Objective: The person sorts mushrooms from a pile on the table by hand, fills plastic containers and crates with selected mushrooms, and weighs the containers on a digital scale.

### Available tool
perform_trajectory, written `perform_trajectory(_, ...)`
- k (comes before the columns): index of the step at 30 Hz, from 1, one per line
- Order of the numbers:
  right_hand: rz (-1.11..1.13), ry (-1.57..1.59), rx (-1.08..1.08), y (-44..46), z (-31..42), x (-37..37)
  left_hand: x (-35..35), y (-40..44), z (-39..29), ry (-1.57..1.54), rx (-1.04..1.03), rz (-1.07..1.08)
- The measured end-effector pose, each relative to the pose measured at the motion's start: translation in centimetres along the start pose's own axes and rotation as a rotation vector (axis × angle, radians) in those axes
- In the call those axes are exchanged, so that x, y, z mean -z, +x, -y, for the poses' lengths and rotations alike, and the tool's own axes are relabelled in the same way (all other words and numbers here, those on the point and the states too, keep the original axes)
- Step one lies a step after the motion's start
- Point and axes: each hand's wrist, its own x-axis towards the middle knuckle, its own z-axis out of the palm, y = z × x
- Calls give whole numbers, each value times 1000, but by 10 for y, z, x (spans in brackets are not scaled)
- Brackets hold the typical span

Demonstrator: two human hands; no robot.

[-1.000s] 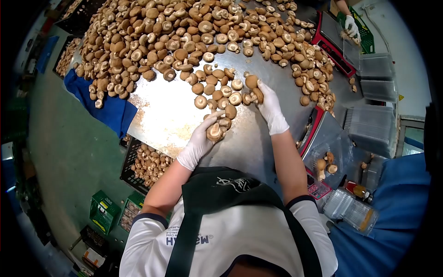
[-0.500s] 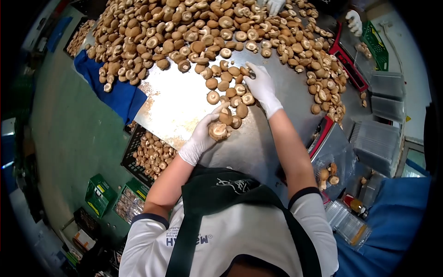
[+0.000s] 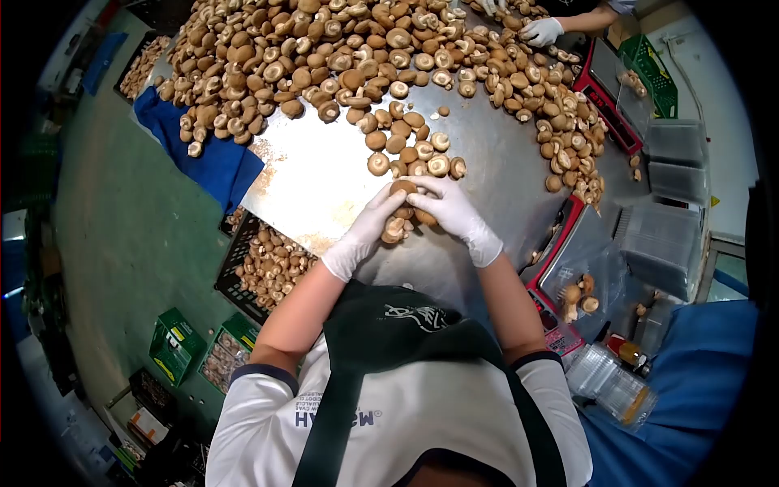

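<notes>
The gloved fingers of the left hand (image 3: 372, 225) and right hand (image 3: 451, 213) curl around a bunch of mushrooms (image 3: 397, 230) low over the metal table (image 3: 507, 154), gripping them; at least three show, but the fingers hide the full number. The far pile (image 3: 308, 57) is cut off at the top edge and too crowded to count. Another person's two gloved hands (image 3: 542, 32) show there, one partly cut off. Two green crates (image 3: 172, 349) stand at lower left.
</notes>
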Motion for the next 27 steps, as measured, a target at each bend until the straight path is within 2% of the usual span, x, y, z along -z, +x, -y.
perform_trajectory(1, -52, 87, -50, -7, -3, -11, 3, 3, 8, -12, -23, -26)
perform_trajectory(3, -239, 82, 52, -14, -7, -18, 12, -2, 15, -71, 21, -34)
perform_trajectory(4, -338, 249, 16, -17, -5, -19, 18, -2, 22, -113, 13, -54)
perform_trajectory(5, -365, 653, -348, -27, -2, -14, 24, -2, 28, -157, 6, -71)
perform_trajectory(7, -176, 1154, -153, -35, -24, -7, 27, -9, 27, -44, -35, -151)
perform_trajectory(9, -198, 1288, -144, -48, -20, -8, 35, -15, 29, 138, -112, -199)
perform_trajectory(11, -226, 1347, -144, -56, -13, -11, 41, -14, 31, 96, -112, -179)
perform_trajectory(14, -125, 1413, -61, -61, -28, -4, 46, -13, 31, -21, -62, -95)
perform_trajectory(18, -36, 1472, -3, -61, -39, 3, 48, -2, 34, 66, -46, -135)
perform_trajectory(21, -57, 1420, 3, -65, -27, 3, 50, -2, 31, 126, -15, -135)
perform_trajectory(24, -263, 1247, -29, -62, -10, -3, 54, -7, 28, 6, 55, -82)
perform_trajectory(27, -446, 703, -73, -45, -47, 5, 56, -15, 27, -231, 160, -40)
